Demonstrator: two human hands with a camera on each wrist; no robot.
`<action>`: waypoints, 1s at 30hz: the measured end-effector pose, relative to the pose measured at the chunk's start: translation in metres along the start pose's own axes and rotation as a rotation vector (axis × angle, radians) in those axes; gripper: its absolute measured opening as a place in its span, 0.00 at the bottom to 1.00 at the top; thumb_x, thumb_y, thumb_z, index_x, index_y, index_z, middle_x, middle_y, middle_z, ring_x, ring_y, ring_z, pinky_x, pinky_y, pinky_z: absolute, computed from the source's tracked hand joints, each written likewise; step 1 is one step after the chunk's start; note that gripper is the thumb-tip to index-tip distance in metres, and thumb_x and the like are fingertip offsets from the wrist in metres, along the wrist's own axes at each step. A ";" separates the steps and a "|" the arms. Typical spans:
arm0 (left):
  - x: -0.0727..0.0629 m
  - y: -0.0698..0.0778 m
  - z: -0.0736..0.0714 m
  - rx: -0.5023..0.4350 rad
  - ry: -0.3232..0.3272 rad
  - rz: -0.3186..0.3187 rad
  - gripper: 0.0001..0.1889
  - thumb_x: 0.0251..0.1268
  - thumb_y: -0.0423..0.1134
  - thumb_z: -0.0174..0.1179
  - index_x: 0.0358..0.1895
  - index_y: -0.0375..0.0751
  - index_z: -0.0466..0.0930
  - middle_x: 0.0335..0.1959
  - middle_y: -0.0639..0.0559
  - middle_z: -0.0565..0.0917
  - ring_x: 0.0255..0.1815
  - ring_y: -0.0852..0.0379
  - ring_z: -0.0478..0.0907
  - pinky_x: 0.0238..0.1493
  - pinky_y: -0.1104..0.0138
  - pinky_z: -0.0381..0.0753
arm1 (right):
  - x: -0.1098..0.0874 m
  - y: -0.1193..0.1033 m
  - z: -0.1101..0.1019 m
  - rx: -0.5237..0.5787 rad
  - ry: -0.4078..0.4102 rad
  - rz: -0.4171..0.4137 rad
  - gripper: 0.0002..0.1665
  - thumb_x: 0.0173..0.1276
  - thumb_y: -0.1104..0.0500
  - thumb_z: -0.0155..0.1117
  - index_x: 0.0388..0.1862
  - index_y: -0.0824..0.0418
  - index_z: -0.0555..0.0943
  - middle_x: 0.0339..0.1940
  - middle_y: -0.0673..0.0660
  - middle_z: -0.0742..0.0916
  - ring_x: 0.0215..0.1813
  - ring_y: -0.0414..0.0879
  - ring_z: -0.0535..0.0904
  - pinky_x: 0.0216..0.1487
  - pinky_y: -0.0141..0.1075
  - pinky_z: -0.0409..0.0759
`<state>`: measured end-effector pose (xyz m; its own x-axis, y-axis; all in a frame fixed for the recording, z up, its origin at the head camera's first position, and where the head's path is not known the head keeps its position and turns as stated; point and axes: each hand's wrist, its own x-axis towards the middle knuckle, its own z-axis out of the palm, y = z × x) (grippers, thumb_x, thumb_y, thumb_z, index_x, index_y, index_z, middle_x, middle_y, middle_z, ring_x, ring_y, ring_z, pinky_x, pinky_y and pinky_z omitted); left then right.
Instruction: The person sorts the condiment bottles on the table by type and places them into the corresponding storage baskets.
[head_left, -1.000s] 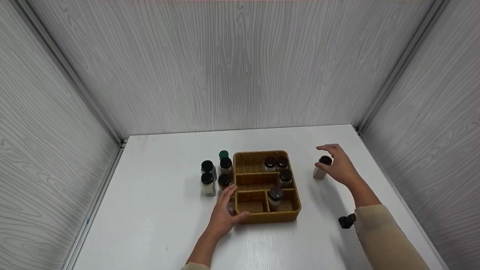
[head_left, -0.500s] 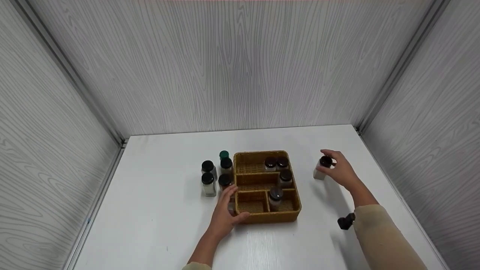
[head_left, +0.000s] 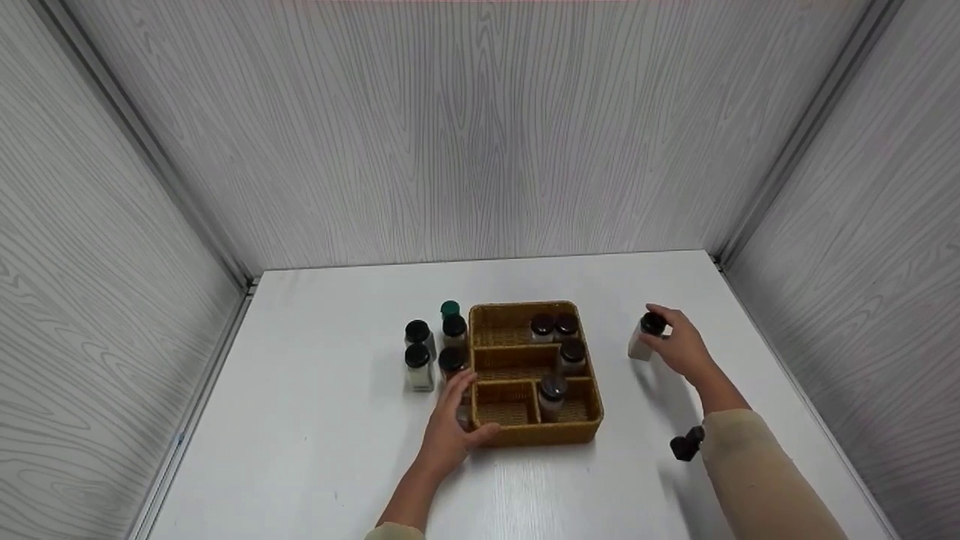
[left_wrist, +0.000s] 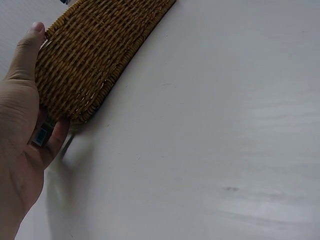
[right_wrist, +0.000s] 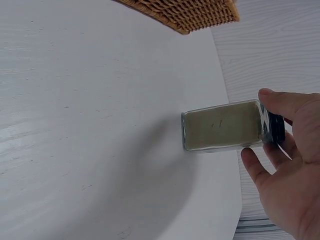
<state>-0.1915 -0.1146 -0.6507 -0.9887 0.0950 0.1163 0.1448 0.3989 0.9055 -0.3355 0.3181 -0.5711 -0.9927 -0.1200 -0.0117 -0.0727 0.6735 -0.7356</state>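
My right hand (head_left: 682, 349) pinches a square glass spice jar (head_left: 641, 347) by its black cap, right of the basket. In the right wrist view the jar (right_wrist: 222, 125) shows pale powder inside, with thumb and fingers around the cap. My left hand (head_left: 446, 435) holds the front left corner of a brown wicker basket (head_left: 540, 435), thumb on the front wall, fingers along the left side. Several dark-capped jars stand in the basket: two at the back right (head_left: 553, 328), one in the middle row (head_left: 571, 358), one in the front row (head_left: 552, 397).
Left of the basket stand several more jars, among them a black-capped one with pale contents (head_left: 418, 369) and one with a green cap (head_left: 450, 309). Part of this group is hidden behind my left hand. Grey wood-grain panels (head_left: 480, 150) border the white table (head_left: 315, 390).
My right hand's fingers, spread around the jar one second ago, have closed on its cap. The jar has barely shifted. My left hand and the basket stay in place.
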 end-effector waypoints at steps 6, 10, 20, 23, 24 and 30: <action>-0.001 0.003 0.001 -0.005 -0.004 -0.016 0.51 0.61 0.53 0.81 0.85 0.51 0.64 0.89 0.55 0.59 0.90 0.38 0.57 0.82 0.36 0.66 | 0.001 0.004 0.000 -0.062 0.033 0.021 0.36 0.82 0.59 0.66 0.83 0.65 0.68 0.80 0.76 0.73 0.82 0.72 0.68 0.79 0.65 0.71; 0.000 0.004 0.000 -0.003 -0.008 -0.011 0.51 0.62 0.52 0.81 0.85 0.49 0.63 0.89 0.55 0.59 0.90 0.39 0.56 0.83 0.36 0.66 | 0.001 0.005 -0.002 -0.077 0.031 0.036 0.34 0.82 0.59 0.66 0.82 0.65 0.70 0.79 0.76 0.75 0.81 0.72 0.69 0.79 0.66 0.71; -0.002 0.001 0.000 -0.010 -0.008 0.011 0.51 0.62 0.51 0.81 0.86 0.48 0.63 0.89 0.53 0.59 0.90 0.38 0.56 0.84 0.36 0.64 | 0.003 0.002 -0.001 -0.110 0.010 0.047 0.33 0.82 0.59 0.66 0.81 0.66 0.71 0.76 0.76 0.76 0.78 0.73 0.72 0.75 0.65 0.75; -0.002 0.000 0.000 -0.008 -0.004 0.019 0.51 0.62 0.51 0.82 0.85 0.47 0.63 0.89 0.52 0.60 0.90 0.39 0.56 0.84 0.36 0.65 | 0.004 0.002 -0.001 -0.121 0.019 0.044 0.33 0.81 0.59 0.67 0.80 0.66 0.72 0.75 0.76 0.77 0.76 0.73 0.73 0.74 0.64 0.75; -0.002 0.000 0.000 -0.005 -0.003 0.019 0.51 0.61 0.51 0.82 0.85 0.47 0.63 0.89 0.52 0.60 0.90 0.39 0.56 0.84 0.37 0.65 | 0.005 0.002 -0.001 -0.125 0.022 0.041 0.33 0.81 0.59 0.67 0.80 0.67 0.72 0.74 0.76 0.77 0.75 0.73 0.74 0.73 0.64 0.76; -0.001 0.001 0.001 -0.004 0.000 0.001 0.51 0.61 0.51 0.82 0.85 0.51 0.63 0.89 0.53 0.59 0.90 0.39 0.56 0.84 0.37 0.64 | 0.007 0.002 -0.001 -0.126 0.037 0.041 0.32 0.81 0.59 0.68 0.79 0.66 0.73 0.71 0.76 0.79 0.74 0.72 0.75 0.72 0.64 0.76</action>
<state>-0.1902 -0.1132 -0.6501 -0.9886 0.0953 0.1167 0.1452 0.3955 0.9069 -0.3427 0.3199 -0.5721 -0.9978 -0.0653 -0.0131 -0.0416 0.7636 -0.6444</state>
